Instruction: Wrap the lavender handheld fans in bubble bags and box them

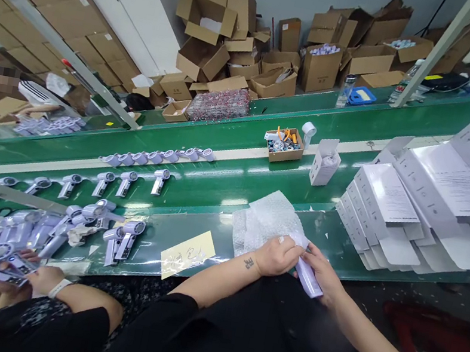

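At the bench edge in front of me, a lavender handheld fan (309,279) is between my two hands, its handle pointing down toward my body. My left hand (279,256) is closed around its upper part, which the fingers largely hide. My right hand (323,272) grips the fan from the right side, thumb and fingers along the handle. A clear bubble wrap bag (266,218) lies on the bench just beyond and under my left hand. I cannot tell whether the fan's head is inside the bag.
Stacked white boxes (388,197) stand right, an open white box (325,163) ahead. A parts carton (284,148) sits beyond. More fans (160,181) line the green belt (225,180). A yellow note (187,254) lies left; a co-worker's hands (44,279) hold fans nearby.
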{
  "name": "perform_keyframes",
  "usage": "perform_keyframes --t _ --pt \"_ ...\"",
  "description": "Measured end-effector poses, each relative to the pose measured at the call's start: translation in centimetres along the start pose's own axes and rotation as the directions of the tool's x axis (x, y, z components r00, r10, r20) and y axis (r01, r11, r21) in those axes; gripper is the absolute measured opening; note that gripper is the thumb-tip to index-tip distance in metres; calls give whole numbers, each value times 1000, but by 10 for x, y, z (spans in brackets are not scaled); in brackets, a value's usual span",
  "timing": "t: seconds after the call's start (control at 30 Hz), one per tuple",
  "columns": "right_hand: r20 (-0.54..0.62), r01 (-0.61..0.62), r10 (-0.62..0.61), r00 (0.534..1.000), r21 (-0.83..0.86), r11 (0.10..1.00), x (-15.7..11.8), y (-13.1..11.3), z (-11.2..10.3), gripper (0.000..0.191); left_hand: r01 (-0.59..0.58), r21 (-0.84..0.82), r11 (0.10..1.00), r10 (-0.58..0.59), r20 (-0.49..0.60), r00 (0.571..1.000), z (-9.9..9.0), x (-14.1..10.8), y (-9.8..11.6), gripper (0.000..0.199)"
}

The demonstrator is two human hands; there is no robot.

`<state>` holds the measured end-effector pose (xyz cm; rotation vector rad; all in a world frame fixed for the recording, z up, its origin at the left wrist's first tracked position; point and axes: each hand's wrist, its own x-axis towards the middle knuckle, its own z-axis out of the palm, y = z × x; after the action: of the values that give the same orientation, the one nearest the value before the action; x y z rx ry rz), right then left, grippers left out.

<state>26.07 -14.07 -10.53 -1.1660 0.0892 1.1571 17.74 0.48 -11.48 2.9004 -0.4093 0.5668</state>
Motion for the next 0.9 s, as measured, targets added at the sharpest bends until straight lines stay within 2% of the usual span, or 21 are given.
perform_keyframes --t 0.07,0.2,0.3,0.33,0.37,0.4,0.47,0.5,0.53,0.57,0.6,0.63,0.7,0.73,0.8,0.87,0.9 --pt "-30 0 0 1000 8 1000 -1 -2 0 38 17 -14 1000 -17 -1 1000 1 -2 -6 24" --pt "-187 36 -31 982 24 999 7 3 -4 27 253 -100 962 -256 -21 967 12 -10 -5 22" --pt "-245 -61 75 967 62 996 18 11 -7 13 242 -297 924 -227 85 970 17 -5 2 18" --pt "-250 -106 120 961 70 992 20 12 -8 9 278 -378 883 -248 127 960 17 0 2 19" --pt "-253 -145 160 954 78 986 22 11 -10 7 359 -462 811 -311 179 933 16 5 0 22" --pt "-247 -183 197 949 77 980 22 8 -12 6 471 -539 698 -404 247 881 14 11 -3 27" --pt "-200 -261 257 945 7 965 18 -6 -18 8 676 -640 367 -563 425 708 8 22 -12 36" --pt "-179 -279 262 948 -80 957 14 -17 -21 10 725 -660 196 -583 516 628 4 26 -17 38" --pt "-163 -268 238 958 -201 942 10 -29 -24 11 740 -670 55 -570 587 575 0 30 -22 38" --pt "-151 -223 181 972 -341 913 5 -42 -25 13 734 -677 -45 -547 632 549 -5 32 -25 38" --pt "-133 -144 91 987 -474 869 0 -54 -26 15 717 -689 -107 -528 650 546 -11 34 -28 37" --pt "-99 -44 -16 995 -577 816 -5 -66 -25 18 690 -711 -138 -516 646 563 -17 34 -31 36" --pt "-5 137 -186 982 -659 739 -14 -84 -17 21 616 -776 -134 -508 588 629 -31 33 -37 34" --pt "38 200 -230 973 -642 740 -18 -89 -12 22 574 -812 -104 -506 540 673 -38 31 -41 36" --pt "93 274 -266 959 -536 799 -21 -91 3 23 505 -863 12 -475 439 763 -50 29 -50 60" --pt "130 312 -284 950 -421 851 -20 -86 17 23 466 -865 185 -393 369 842 -56 30 -56 95" --pt "152 334 -297 943 -395 856 -19 -82 23 23 450 -850 273 -346 350 871 -55 31 -56 103"
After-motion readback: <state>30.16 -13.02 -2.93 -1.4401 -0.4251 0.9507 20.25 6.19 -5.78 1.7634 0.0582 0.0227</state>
